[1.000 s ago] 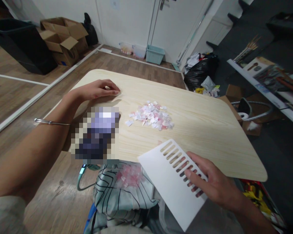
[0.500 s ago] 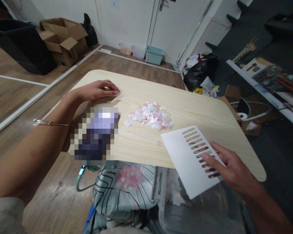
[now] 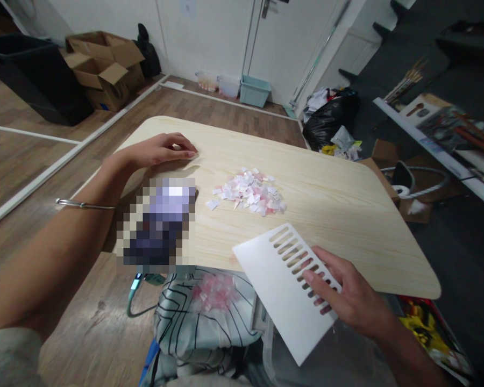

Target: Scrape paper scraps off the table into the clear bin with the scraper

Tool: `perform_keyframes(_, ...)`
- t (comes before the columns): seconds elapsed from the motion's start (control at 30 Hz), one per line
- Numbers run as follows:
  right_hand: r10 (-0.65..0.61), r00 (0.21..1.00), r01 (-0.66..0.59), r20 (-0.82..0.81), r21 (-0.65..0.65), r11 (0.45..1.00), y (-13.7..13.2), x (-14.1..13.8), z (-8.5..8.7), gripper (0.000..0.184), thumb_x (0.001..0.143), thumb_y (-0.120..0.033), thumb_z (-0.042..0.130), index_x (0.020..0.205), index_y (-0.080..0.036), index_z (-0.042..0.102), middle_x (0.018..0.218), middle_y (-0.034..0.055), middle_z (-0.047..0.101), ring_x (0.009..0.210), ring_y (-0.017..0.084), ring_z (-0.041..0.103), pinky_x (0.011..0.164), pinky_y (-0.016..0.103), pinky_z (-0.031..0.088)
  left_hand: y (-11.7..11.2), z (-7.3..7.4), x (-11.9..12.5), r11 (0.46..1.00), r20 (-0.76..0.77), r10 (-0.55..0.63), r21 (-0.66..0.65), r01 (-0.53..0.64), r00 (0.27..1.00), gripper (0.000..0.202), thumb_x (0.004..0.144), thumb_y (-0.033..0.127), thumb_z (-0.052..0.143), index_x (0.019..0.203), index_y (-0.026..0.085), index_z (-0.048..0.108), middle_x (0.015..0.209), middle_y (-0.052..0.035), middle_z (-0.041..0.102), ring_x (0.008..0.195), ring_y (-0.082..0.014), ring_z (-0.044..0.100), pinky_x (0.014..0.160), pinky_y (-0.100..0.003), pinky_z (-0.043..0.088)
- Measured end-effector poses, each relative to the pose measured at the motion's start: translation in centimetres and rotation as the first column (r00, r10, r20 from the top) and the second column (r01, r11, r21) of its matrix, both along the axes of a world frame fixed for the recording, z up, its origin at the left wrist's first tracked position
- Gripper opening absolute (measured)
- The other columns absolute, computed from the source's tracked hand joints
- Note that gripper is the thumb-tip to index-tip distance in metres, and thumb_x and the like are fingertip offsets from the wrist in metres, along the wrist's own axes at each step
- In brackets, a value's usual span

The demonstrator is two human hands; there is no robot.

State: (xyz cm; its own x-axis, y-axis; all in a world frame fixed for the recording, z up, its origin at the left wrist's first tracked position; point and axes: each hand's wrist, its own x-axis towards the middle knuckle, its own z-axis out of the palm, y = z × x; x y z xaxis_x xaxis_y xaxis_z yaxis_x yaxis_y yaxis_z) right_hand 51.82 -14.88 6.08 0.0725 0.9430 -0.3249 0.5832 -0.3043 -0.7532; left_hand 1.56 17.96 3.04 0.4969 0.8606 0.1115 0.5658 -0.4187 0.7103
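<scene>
My right hand (image 3: 347, 298) grips a flat white plastic lid with slots (image 3: 280, 285) at its right edge, held tilted over the near rim of the light wooden table (image 3: 347, 215). A heap of small pink and white paper scraps (image 3: 250, 193) lies in the middle of the table, apart from the lid. My left hand (image 3: 161, 149) rests on the table's left side, fingers curled and pressed to the wood; a thin bangle (image 3: 84, 203) circles that forearm. A blurred-out object (image 3: 159, 223) lies near the left forearm.
On my lap lies a patterned cloth (image 3: 197, 322) with a bag of pink scraps (image 3: 215, 290). Cardboard boxes (image 3: 105, 64) and a black bin (image 3: 32, 70) stand far left. A teal tub (image 3: 255, 88), black rubbish bags (image 3: 331, 115) and a cluttered shelf (image 3: 447, 129) lie beyond.
My right hand swung the slotted lid to the right over the table edge half a second ago, then brought it back left and nearer. The left hand has stayed still.
</scene>
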Motion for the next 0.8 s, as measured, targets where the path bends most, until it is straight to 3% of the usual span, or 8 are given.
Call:
perform_keyframes(0.13,0.150,0.984,-0.164,0.095,0.172,0.971,-0.7,0.6,-1.6,0.063,0.110,-0.068,0.094,0.157,-0.026,0.094,0.154,0.0206,0.096,0.133,0.045,0.097,0.107,0.054,0.085,0.0,-0.1,0.0,1.000,0.004,0.011,-0.003,-0.011,1.000,0.064,0.097,0.082,0.094,0.125,0.025,0.106,0.145,-0.0201,0.094,0.139,-0.0413,0.083,0.130,-0.059,0.065)
perform_keyframes(0.23,0.229,0.967,-0.247,0.115,0.188,0.951,-0.7,0.3,-2.1,0.064,0.115,-0.067,0.089,0.163,-0.024,0.092,0.154,0.0213,0.096,0.138,0.046,0.096,0.124,0.061,0.078,0.0,-0.2,0.0,1.000,0.005,0.011,-0.002,-0.011,1.000,0.063,0.098,0.081,0.093,0.124,0.025,0.105,0.144,-0.0203,0.094,0.139,-0.0411,0.084,0.130,-0.060,0.064)
perform_keyframes(0.5,0.212,0.967,-0.236,0.139,0.184,0.954,0.0,-1.3,-1.5,0.076,0.113,-0.082,0.080,0.156,-0.021,0.093,0.154,0.0276,0.095,0.142,0.051,0.095,0.122,0.065,0.079,-0.1,-0.1,0.0,1.000,-0.001,0.008,-0.002,-0.008,1.000,0.063,0.098,0.081,0.092,0.124,0.026,0.105,0.144,-0.0197,0.094,0.140,-0.0412,0.083,0.128,-0.058,0.064)
perform_keyframes(0.8,0.245,0.965,-0.258,0.092,0.180,0.949,-0.7,-0.9,-1.7,0.061,0.115,-0.070,0.084,0.158,-0.027,0.094,0.145,0.0202,0.098,0.133,0.045,0.097,0.121,0.060,0.080,-0.2,0.0,0.1,1.000,0.006,0.009,-0.003,-0.009,1.000,0.062,0.096,0.081,0.094,0.123,0.027,0.105,0.142,-0.0184,0.094,0.137,-0.0406,0.083,0.127,-0.058,0.065)
